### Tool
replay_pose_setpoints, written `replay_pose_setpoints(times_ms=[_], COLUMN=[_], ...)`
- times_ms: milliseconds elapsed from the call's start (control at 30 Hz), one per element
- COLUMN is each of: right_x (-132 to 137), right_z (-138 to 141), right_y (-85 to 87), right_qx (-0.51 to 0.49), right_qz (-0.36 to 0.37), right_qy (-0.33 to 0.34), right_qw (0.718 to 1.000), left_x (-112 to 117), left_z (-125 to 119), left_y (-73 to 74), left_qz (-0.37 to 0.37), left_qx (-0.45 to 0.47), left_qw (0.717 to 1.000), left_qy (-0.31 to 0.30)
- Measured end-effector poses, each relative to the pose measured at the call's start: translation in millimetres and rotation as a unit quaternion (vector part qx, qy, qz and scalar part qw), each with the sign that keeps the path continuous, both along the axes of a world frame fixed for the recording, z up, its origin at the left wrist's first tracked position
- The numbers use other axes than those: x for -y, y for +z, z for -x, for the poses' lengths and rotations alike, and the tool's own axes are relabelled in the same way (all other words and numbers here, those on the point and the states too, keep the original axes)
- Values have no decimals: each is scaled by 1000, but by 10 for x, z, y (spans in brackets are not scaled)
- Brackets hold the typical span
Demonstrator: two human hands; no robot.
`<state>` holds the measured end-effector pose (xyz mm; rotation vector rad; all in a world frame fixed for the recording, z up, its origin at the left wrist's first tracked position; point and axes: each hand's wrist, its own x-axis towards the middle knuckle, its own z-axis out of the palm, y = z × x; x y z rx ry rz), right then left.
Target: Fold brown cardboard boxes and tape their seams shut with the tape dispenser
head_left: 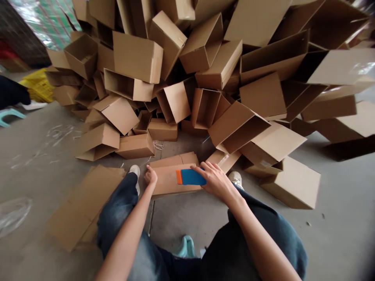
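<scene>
A cardboard box lies on the floor between my feet, its long side running left to right. My left hand grips its left end, thumb upward and the other fingers partly hidden. Over the right part of the box, my right hand is closed around a blue object with an orange end, which looks like a tape dispenser. Its orange end points left along the top of the box. Whether it touches the cardboard, I cannot tell.
A large heap of open cardboard boxes rises ahead and to the right. Flattened cardboard lies left of my leg. Clear plastic, a yellow crate and a teal stool are at left, near another person's leg.
</scene>
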<state>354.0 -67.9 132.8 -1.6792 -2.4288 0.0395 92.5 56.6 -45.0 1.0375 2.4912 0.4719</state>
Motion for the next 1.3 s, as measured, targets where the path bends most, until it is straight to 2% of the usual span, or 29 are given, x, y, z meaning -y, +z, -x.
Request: replay_pose_setpoints(times_ms=[133, 400, 700, 900, 1100, 1300], right_x=[-22, -54, -61, -30, -1, -189], right_z=[19, 45, 35, -25, -116, -380], right_y=[-11, -54, -24, -89, -136, -265], right_qx=[-1, -1, 8, 6, -8, 0], right_qz=[7, 31, 19, 14, 58, 118], right_qy=[1, 4, 6, -1, 37, 108], right_qw=[1000, 999, 1000, 1000, 998, 987], left_x=[19, 6, 104, 115, 90, 79], left_z=[-74, -52, -35, -60, -61, -37], left_y=[50, 154, 222, 282, 197, 58], left_qz=[31, 32, 46, 56, 47, 38], left_qx=[13, 44, -3, -10, -15, -11], left_qw=[999, 997, 996, 995, 996, 997], left_qy=[32, 57, -73, -81, -74, -71])
